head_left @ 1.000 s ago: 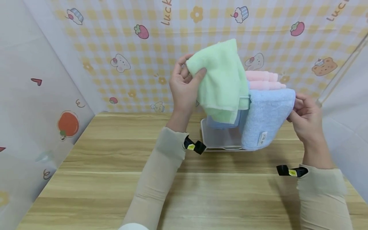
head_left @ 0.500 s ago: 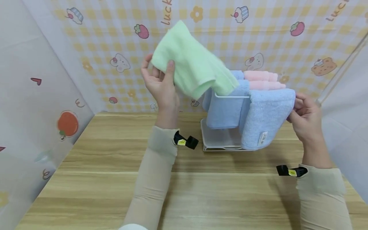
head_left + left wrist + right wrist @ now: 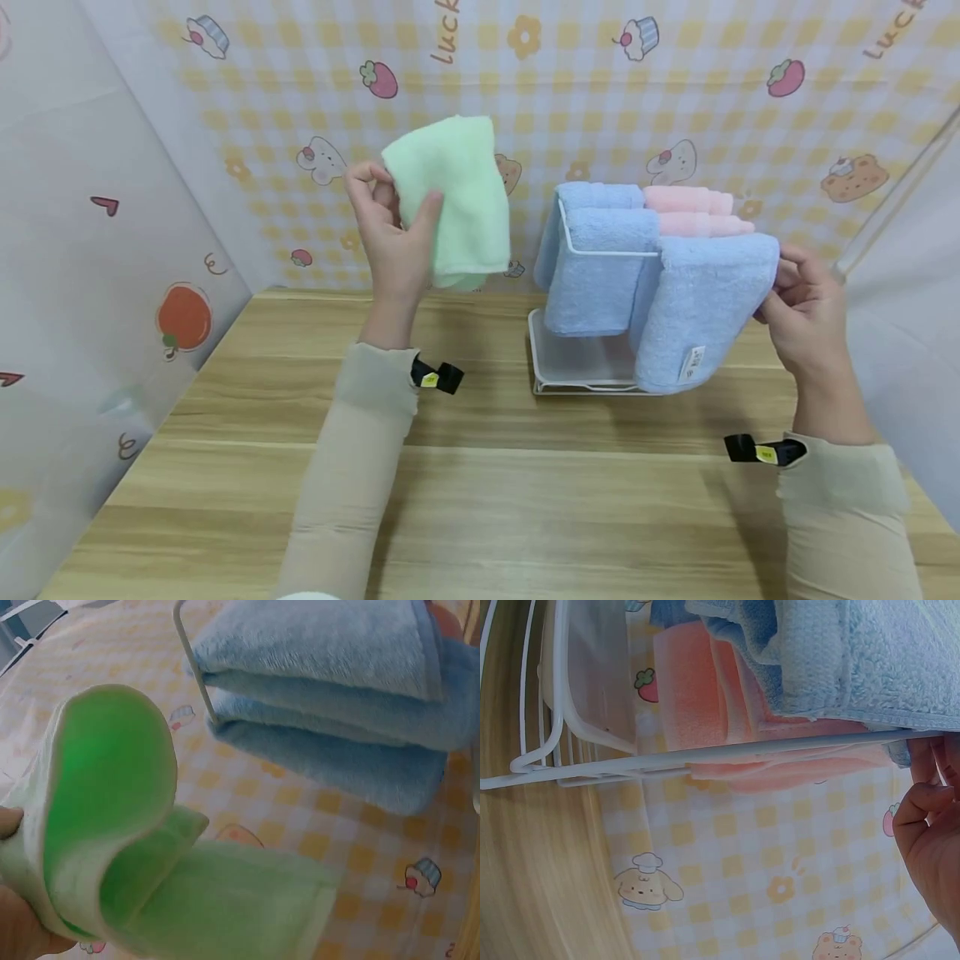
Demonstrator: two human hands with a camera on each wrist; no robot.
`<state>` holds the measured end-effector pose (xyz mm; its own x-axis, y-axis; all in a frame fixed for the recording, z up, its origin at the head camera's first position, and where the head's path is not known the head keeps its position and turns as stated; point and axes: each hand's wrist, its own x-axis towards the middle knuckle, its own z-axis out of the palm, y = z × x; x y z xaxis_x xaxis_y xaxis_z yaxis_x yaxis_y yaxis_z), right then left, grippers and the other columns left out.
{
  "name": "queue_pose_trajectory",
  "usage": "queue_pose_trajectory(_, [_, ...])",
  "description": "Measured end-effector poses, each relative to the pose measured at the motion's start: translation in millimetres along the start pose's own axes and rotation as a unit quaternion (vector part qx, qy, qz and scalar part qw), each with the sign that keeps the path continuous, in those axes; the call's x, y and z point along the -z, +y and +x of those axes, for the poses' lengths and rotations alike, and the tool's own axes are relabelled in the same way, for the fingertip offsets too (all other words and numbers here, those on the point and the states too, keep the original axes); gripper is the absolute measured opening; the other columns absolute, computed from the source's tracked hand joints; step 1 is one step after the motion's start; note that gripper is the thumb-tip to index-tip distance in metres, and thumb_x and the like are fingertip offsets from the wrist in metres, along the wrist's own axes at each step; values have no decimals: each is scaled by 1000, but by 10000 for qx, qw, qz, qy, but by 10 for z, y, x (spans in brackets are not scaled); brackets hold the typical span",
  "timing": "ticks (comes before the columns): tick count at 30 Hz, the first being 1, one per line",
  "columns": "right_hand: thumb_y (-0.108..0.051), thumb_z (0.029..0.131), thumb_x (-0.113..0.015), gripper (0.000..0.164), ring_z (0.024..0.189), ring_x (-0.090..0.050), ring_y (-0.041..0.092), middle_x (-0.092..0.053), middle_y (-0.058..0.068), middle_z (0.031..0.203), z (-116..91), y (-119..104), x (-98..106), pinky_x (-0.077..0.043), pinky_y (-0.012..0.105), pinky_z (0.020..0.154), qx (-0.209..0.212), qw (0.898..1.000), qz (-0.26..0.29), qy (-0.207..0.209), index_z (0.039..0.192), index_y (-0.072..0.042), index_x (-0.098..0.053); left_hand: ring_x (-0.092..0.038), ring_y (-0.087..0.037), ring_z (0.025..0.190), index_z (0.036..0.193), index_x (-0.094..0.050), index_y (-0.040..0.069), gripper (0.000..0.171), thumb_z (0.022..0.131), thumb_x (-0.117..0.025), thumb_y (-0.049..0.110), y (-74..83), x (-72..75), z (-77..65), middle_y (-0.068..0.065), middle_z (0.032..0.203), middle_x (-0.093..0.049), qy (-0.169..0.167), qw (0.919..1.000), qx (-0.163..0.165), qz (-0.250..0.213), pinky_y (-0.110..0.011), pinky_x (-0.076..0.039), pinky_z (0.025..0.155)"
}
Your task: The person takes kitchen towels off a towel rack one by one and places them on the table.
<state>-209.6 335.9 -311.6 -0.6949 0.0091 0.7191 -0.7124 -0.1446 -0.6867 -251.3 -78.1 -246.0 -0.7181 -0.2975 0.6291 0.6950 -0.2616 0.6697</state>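
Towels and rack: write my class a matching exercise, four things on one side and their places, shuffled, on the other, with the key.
1. Green towel
2. Pink towels
3. Tray
4. Label

A. At the foot of the rack
B. In the left hand
C. On the front blue towel
D. Hung on the rack

Pairs: 1-B, 2-D, 3-A, 4-C

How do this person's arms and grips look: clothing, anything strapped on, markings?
Both sleeves are beige with greyer cuffs. At each cuff sits a small black device with a yellow label, its print too small to read. Neither the left grip nor the right grip wears a glove.
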Motion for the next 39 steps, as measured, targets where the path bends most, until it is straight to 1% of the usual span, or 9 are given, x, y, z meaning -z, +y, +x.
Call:
queue_pose_trajectory(3, [26,87,-42,41,57,-59,10,-75,7,89,10,-6,1,-45,15,46,-17,10000,20,28,126,14,-51,-60,-26,112,97,-32,17,43,88,-65,-9,-4,142,-19,-3,117,-51,-384,9982,135,441,-35,-59,83])
queue_pose_trajectory(7, [26,88,-42,41,59,-60,10,-75,7,90,18,-16,-1,-48,15,47,-51,9999,78,64,126,14,-50,-60,-30,113,97,-33,19,44,87,-64,-10,-19,317,-51,1,122,-47,-678,9954,263,623,-37,-61,82])
queue_pose_trajectory(14, [25,88,-43,41,59,-61,10,-75,7,90,8,-26,2,-49,15,49,-70,9999,83,70,127,13,-50,-52,-28,126,115,-37,19,52,85,-63,-16,-34,586,-136,1,147,-42,-785,9918,588,824,-37,-58,90])
queue_pose_trajectory(19, [25,89,-43,40,60,-61,11,-75,8,91,9,-20,4,-50,16,49,-34,10000,79,42,127,14,-49,-51,-26,122,128,-47,18,57,85,-64,-15,-11,811,-149,-3,145,-43,-931,9868,863,1004,-29,-57,88])
queue_pose_trajectory(22, [25,89,-43,40,61,-62,10,-75,8,91,16,-13,0,-50,16,49,-13,10000,53,28,127,14,-48,-51,-26,121,134,-49,19,60,86,-65,-13,22,960,-148,-5,145,-42,-961,9814,1140,1213,-24,-56,87])
queue_pose_trajectory(27, [24,89,-44,40,60,-62,9,-75,6,90,23,-6,-15,-47,15,47,-30,9999,-49,92,127,14,-47,-46,-28,124,140,-43,23,69,85,-64,-13,92,1200,-161,-5,153,-34,-972,9692,1556,1639,-21,-55,85])
queue_pose_trajectory(35, [24,88,-42,39,56,-56,9,-73,4,85,2,15,-14,-41,16,45,46,9999,-130,58,126,15,-45,-43,-25,123,143,-39,24,72,86,-63,-13,121,1523,-145,-6,155,-30,-963,9582,1859,1950,-16,-55,80])
queue_pose_trajectory(37, [25,88,-42,40,56,-55,9,-73,4,86,-13,25,-18,-39,17,45,62,9998,-154,100,126,16,-45,-39,-26,130,145,-37,24,74,87,-62,-14,101,1598,-125,-6,159,-26,-977,9529,2012,2050,-14,-53,82])
queue_pose_trajectory(39, [25,87,-42,40,56,-55,9,-74,4,87,-29,34,-25,-39,17,45,67,9998,-160,131,126,16,-45,-35,-28,136,147,-33,24,75,88,-62,-13,81,1678,-116,-6,162,-23,-1037,9432,2213,2252,-13,-51,84])
